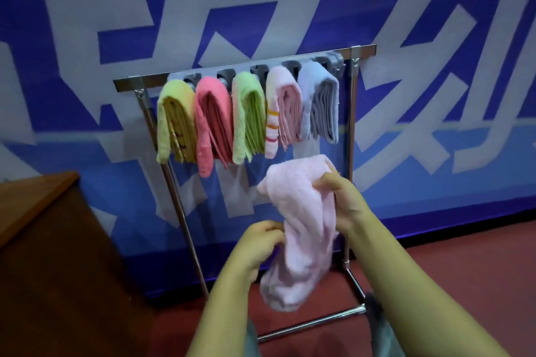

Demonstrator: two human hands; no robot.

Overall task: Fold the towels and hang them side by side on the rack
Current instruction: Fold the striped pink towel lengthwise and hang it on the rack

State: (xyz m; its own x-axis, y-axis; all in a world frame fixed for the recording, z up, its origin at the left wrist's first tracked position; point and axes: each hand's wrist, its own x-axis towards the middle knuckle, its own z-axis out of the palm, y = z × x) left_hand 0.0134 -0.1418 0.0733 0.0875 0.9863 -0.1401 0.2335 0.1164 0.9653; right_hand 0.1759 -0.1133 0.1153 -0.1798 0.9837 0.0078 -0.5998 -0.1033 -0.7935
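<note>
The left hand (262, 243) and right hand (340, 200) each pinch the loose pink towel (301, 229) below the rack (246, 71), indicating the folding step; next, it likely goes on the free right-end hook beside the blue towel (319, 101).

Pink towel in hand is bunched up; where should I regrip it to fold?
Probably the upper edge of the pink towel, from above, one hand per end. The right hand already pinches its top; the left hand grips mid-length, and the rest hangs crumpled.
</note>
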